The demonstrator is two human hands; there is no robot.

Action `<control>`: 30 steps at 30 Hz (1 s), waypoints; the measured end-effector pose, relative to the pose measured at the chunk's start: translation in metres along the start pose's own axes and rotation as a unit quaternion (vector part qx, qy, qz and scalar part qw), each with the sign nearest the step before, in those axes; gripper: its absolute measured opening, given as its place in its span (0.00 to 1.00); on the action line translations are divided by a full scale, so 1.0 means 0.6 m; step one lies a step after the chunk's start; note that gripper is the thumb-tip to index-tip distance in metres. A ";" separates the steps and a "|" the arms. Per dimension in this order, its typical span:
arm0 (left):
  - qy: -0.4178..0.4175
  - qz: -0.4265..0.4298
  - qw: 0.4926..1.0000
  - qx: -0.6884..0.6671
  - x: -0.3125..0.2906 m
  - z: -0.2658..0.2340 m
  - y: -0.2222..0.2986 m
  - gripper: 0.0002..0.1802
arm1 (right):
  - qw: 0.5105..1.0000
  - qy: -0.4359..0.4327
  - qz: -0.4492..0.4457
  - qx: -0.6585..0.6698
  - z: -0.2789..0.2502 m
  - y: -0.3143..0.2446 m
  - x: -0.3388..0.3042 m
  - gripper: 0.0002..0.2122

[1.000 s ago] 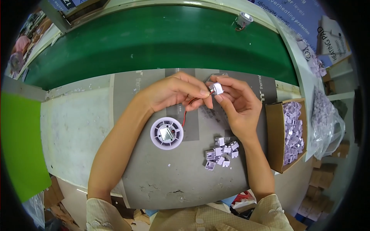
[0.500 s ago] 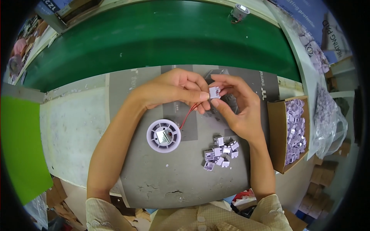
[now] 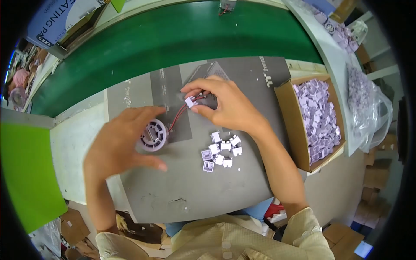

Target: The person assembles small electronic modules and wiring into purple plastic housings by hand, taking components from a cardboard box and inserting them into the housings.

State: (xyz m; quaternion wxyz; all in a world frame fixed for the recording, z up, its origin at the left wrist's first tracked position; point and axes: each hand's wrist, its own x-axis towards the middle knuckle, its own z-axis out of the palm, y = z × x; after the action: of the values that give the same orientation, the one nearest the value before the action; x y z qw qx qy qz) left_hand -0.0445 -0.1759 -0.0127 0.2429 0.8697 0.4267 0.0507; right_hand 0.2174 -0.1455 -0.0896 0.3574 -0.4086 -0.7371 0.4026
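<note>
My right hand (image 3: 232, 104) pinches a small white plastic housing (image 3: 190, 102) between thumb and fingers, above the grey mat. Two thin red and dark wires (image 3: 177, 118) lead from that piece to a round white plastic ring unit (image 3: 161, 135) with slots inside. Beside the ring unit, my left hand (image 3: 117, 143) is open, its thumb and fingers apart around it; the hand covers the unit's left part. Whether the left fingers touch the ring cannot be told. Several similar white housings (image 3: 225, 146) lie in a loose pile nearer to me.
On the right stands a cardboard box (image 3: 284, 108) full of small white plastic pieces. A clear plastic bag (image 3: 368, 121) lies beyond it. Across the far side runs a green belt (image 3: 182, 32), carrying another round white unit (image 3: 227, 5) with wires. The grey mat (image 3: 173, 190) has cracks near its front.
My hands were together at the housing; now the left has let go and moved left to the ring unit. The right still holds the housing. The whole view has shifted and turned.
</note>
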 end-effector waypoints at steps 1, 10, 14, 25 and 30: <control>0.041 -0.013 0.998 0.039 -0.006 0.023 0.004 0.46 | 1.000 -0.001 -0.001 -0.027 0.000 -0.008 -0.002 0.18; 0.187 -0.027 0.976 -0.107 0.069 0.072 0.001 0.32 | 0.977 0.035 -0.070 -0.197 0.011 -0.017 -0.014 0.20; 0.275 0.026 0.942 -0.192 0.120 0.114 -0.027 0.34 | 0.968 0.077 -0.078 -0.227 -0.001 -0.014 -0.009 0.24; 0.252 0.000 0.873 -0.417 0.117 0.135 -0.067 0.38 | 0.985 0.163 -0.043 -0.024 0.015 -0.025 0.005 0.18; 0.226 0.000 0.864 -0.449 0.114 0.124 -0.068 0.40 | 0.983 0.157 -0.075 -0.051 0.011 -0.025 0.006 0.12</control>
State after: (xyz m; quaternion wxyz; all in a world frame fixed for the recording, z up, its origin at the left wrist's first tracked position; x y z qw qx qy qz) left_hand -0.0088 -0.1307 -0.1051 0.5045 0.6309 0.4010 0.4320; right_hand 0.2055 -0.1492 -0.0782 0.4766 -0.4278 -0.7197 0.2678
